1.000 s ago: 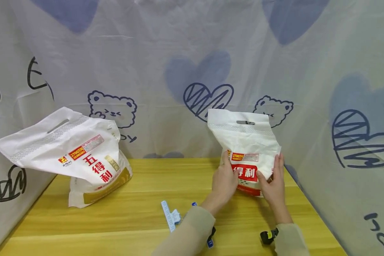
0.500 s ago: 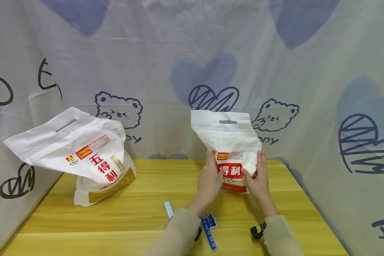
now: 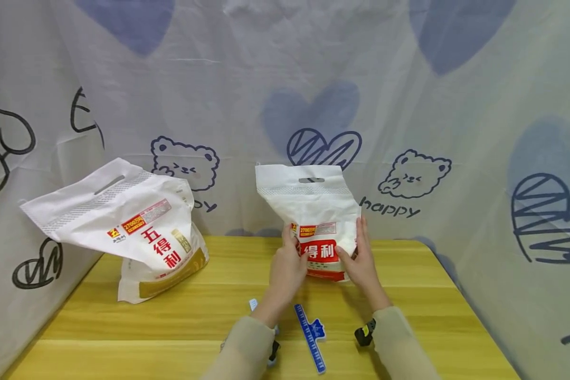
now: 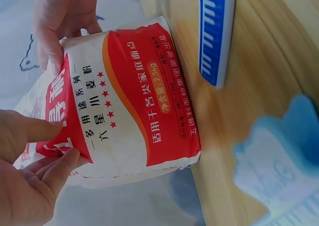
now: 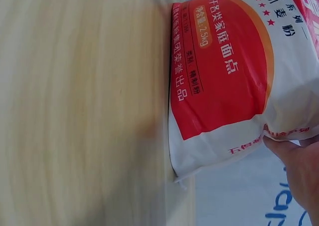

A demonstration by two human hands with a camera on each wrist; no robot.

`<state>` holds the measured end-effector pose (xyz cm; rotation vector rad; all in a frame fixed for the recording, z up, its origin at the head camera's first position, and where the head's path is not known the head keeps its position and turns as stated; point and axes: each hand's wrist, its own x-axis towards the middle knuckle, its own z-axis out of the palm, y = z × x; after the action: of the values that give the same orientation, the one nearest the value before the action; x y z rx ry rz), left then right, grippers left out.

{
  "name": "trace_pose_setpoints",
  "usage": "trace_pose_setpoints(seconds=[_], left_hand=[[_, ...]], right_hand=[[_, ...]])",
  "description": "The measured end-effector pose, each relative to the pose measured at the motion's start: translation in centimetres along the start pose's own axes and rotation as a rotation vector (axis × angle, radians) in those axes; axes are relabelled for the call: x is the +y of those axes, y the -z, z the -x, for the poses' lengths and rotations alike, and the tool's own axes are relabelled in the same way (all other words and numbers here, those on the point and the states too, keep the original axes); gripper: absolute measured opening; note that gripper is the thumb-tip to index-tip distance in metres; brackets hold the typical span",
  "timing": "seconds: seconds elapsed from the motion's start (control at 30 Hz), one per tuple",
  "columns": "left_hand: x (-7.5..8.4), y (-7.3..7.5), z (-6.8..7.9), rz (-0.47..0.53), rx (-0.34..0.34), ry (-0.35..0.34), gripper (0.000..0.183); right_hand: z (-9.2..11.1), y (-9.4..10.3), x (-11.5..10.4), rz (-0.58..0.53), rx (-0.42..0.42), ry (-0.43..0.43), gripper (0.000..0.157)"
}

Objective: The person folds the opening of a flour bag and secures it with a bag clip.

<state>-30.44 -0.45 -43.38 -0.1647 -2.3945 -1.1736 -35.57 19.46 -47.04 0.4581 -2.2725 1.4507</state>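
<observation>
A white, red-fronted bag of wheat flour (image 3: pixel 313 208) stands upright near the back middle of the table, its cut-out handle at the top. My left hand (image 3: pixel 287 266) grips its left side, and the left wrist view shows thumb and fingers pinching the bag's red front (image 4: pixel 82 153). From the right side my right hand (image 3: pixel 363 269) holds the bag, thumb on the front and fingers along the side. In the right wrist view the bag's base (image 5: pixel 177 96) is right at the tabletop.
Another flour bag (image 3: pixel 157 237), with a gold base band, leans at the left. A dark blue ruler clip (image 3: pixel 310 338) lies in front of my hands. A light blue clip (image 4: pixel 269 161) is partly hidden by my left arm. A patterned cloth (image 3: pixel 247 105) hangs behind the table (image 3: pixel 161 327).
Both hands have carried the red-fronted flour bag leftward, closer to the other bag. The dark blue clip has come out from behind my left arm. The head view has turned slightly left.
</observation>
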Motion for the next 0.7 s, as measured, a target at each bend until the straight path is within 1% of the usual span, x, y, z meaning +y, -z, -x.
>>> trace_pose_setpoints(seconds=[0.17,0.3,0.37,0.47,0.6,0.7], left_hand=[[-0.7,1.2,0.1,-0.001,0.018,0.044,0.08],[-1.0,2.2,0.1,-0.009,0.041,0.061,0.082],[-1.2,2.6,0.1,-0.014,0.057,0.068,0.082],[-1.4,3.1,0.1,-0.01,0.068,0.087,0.082],[-1.8,3.4,0.2,0.017,0.053,0.11,0.081],[-1.9,3.4,0.3,0.038,0.039,0.11,0.081]], right_hand=[[-0.6,-1.5,-0.4,-0.065,-0.032,0.004,0.096],[-1.0,-2.6,-1.2,-0.071,-0.055,-0.008,0.094],[-1.0,-2.9,-2.1,-0.082,-0.072,-0.022,0.093],[-0.9,-3.0,-3.9,-0.101,-0.098,-0.036,0.091],[-0.6,-2.9,-5.4,-0.128,-0.11,-0.075,0.092],[-0.6,-3.1,-4.5,-0.151,-0.083,-0.099,0.093]])
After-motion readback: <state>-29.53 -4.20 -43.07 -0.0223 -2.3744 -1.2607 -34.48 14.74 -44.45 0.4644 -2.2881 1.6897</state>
